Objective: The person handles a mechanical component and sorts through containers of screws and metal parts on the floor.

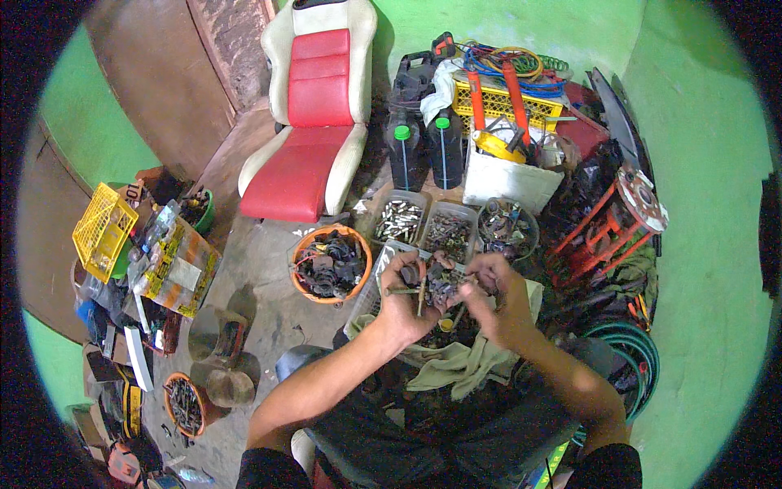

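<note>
My left hand (406,308) is closed around a bunch of small dark parts (442,285), some of them rusty and rod-like. My right hand (498,300) is beside it, its fingers bent at the right edge of the same parts; motion blur hides what they pinch. Under both hands lies a pile of dark pieces with a small yellow round piece (445,324). A pale green cloth (456,363) is draped over my lap beneath them. Just beyond are clear bins, one with white cylindrical pieces (399,218), another with small metal parts (449,232).
An orange bucket (295,285) of dark parts stands to the left, a round tub (531,244) to the right. A red and white car seat (314,163), black jugs (405,159), and an orange metal frame (607,224) stand around. A coiled hose (643,359) lies right.
</note>
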Demonstrator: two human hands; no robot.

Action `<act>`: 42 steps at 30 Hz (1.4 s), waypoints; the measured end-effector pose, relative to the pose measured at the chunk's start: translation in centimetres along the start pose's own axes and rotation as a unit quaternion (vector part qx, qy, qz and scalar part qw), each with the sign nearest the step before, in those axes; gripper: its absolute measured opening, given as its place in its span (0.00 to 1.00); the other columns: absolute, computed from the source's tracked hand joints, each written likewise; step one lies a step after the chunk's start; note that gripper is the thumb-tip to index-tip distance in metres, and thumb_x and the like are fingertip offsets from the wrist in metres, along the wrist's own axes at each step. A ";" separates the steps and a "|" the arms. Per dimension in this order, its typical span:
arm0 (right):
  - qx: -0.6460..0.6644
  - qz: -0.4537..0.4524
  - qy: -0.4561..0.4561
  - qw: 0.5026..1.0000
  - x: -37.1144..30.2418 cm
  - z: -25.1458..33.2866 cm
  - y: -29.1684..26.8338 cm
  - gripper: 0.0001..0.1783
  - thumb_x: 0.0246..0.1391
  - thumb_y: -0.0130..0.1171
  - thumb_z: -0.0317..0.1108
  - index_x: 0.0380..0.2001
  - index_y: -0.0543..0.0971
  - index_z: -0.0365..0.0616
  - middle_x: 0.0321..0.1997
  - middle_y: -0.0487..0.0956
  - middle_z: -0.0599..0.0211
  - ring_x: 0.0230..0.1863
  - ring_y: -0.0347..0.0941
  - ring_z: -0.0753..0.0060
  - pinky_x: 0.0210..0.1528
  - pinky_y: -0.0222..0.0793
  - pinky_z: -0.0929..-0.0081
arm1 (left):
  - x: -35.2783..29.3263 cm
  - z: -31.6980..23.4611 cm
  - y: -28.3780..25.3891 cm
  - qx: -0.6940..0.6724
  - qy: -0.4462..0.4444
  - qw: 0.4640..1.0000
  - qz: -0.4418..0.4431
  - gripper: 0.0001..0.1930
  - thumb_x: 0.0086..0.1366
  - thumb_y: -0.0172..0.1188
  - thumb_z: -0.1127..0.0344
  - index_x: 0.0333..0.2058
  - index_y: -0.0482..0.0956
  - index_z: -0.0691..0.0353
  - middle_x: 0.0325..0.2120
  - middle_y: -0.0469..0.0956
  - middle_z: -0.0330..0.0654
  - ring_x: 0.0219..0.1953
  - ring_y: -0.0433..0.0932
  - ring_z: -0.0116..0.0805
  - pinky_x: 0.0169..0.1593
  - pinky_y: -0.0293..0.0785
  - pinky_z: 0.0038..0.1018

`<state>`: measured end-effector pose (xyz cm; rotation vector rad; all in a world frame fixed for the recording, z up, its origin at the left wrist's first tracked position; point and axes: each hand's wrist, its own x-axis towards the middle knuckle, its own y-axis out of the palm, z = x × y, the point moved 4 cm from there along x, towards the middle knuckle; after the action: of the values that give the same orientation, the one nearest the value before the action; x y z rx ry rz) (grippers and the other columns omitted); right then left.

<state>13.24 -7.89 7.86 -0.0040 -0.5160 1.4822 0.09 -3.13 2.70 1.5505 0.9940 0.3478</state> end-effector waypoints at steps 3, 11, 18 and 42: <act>0.431 -0.002 0.144 0.891 0.7 -5.2 -0.4 0.12 0.51 0.55 0.33 0.39 0.71 0.43 0.35 0.71 0.69 0.34 0.66 0.71 0.38 0.66 0.71 | 0.5 -1.7 -0.4 0.029 0.021 0.998 0.044 0.18 0.60 0.44 0.51 0.36 0.75 0.57 0.35 0.78 0.42 0.40 0.74 0.43 0.46 0.69 0.42; 0.315 0.141 0.443 0.827 -1.2 -25.1 2.4 0.07 0.45 0.52 0.26 0.31 0.73 0.39 0.32 0.72 0.64 0.31 0.68 0.68 0.36 0.68 0.70 | 0.7 -5.1 0.0 -0.001 0.096 0.994 -0.054 0.17 0.59 0.44 0.51 0.31 0.75 0.56 0.29 0.77 0.41 0.32 0.73 0.41 0.43 0.67 0.40; 0.331 -0.089 0.459 0.819 6.5 -31.8 3.0 0.15 0.45 0.45 0.21 0.39 0.70 0.34 0.37 0.72 0.54 0.33 0.71 0.63 0.35 0.72 0.61 | 1.2 -5.9 0.7 -0.005 0.102 0.995 0.012 0.18 0.58 0.46 0.50 0.39 0.74 0.56 0.35 0.76 0.43 0.40 0.73 0.43 0.48 0.67 0.43; -0.147 0.045 -0.143 0.978 2.2 1.8 0.4 0.22 0.43 0.67 0.33 0.43 0.73 0.42 0.43 0.73 0.59 0.43 0.74 0.58 0.43 0.71 0.69 | -1.2 -2.9 5.2 -0.044 0.059 0.977 0.200 0.30 0.56 0.46 0.51 0.55 0.64 0.62 0.61 0.58 0.50 0.64 0.56 0.44 0.66 0.49 0.41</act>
<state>12.27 -6.37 10.08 -0.0478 -0.9777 1.4914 -0.62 -1.77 8.61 1.6603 0.7394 0.7627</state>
